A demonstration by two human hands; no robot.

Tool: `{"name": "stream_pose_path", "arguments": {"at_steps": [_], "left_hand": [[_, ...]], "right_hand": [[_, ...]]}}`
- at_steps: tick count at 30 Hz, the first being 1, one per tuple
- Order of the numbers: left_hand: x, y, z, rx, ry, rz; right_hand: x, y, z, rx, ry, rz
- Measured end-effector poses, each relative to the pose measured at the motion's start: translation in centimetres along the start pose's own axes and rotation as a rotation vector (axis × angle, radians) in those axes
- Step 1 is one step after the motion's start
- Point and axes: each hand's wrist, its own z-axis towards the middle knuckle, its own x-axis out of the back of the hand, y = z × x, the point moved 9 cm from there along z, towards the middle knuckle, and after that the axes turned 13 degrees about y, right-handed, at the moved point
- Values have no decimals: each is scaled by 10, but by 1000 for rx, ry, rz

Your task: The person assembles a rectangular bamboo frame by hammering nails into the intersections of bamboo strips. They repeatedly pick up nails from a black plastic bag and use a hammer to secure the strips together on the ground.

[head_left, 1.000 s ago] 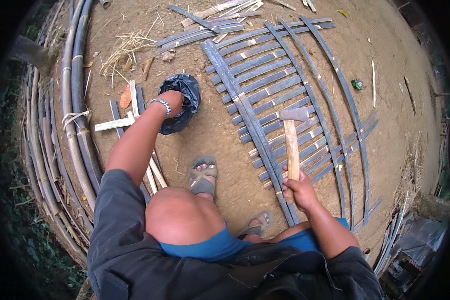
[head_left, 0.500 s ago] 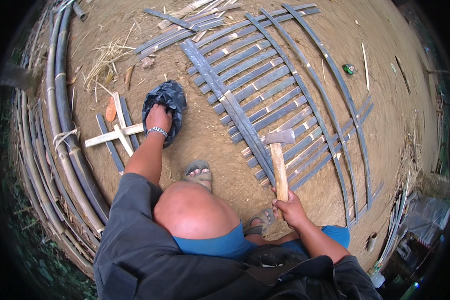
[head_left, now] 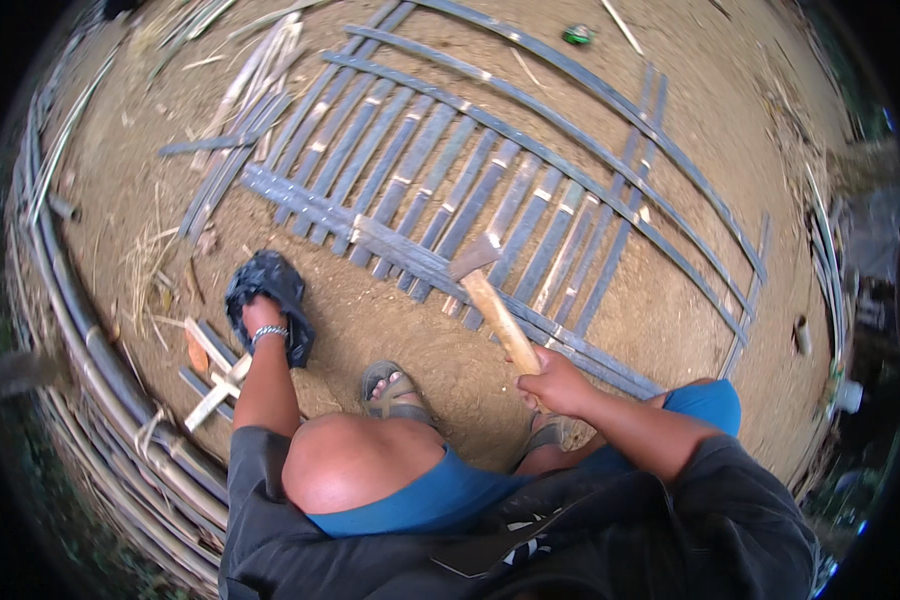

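In my right hand (head_left: 558, 384) is a hatchet (head_left: 502, 318), gripped low on its pale wooden handle. Its grey metal head points away from me, over the near rail of a bamboo lattice panel (head_left: 395, 245). The panel lies flat on the ground, with dark slats running across long rails. My left hand (head_left: 263, 314), a chain bracelet at its wrist, reaches into the mouth of a crumpled black plastic bag (head_left: 292, 285). The bag hides its fingers, so whether they grip anything inside does not show.
Loose bamboo strips (head_left: 232, 150) lie beyond the bag at the far left. Crossed pale sticks (head_left: 217, 393) rest by my left forearm. Long tied bamboo poles (head_left: 100, 350) run along the left side. A small green object (head_left: 577, 34) sits at the far side.
The view has turned to the right, so the panel appears rotated. The hatchet has tilted leftward in my right hand. My left hand remains in the bag.
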Motion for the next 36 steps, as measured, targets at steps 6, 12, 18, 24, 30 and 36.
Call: {"name": "stream_pose_path", "arguments": {"at_steps": [6, 12, 18, 24, 30, 36], "left_hand": [[9, 11, 5, -65, 12, -45], [-8, -18, 8, -14, 1, 72], [-27, -15, 19, -155, -46, 110], [-21, -23, 22, -138, 91, -7], [-11, 1, 17, -284, -61, 103], [-6, -5, 11, -322, 37, 51]], "right_hand": [[-20, 9, -22, -107, -29, -50], [-40, 3, -44, -123, -78, -81], [-41, 1, -53, -122, -49, -25], [-44, 10, -46, -71, -18, 31], [-51, 21, -43, -76, -15, 59], [-57, 8, -51, -62, -50, 19]]}}
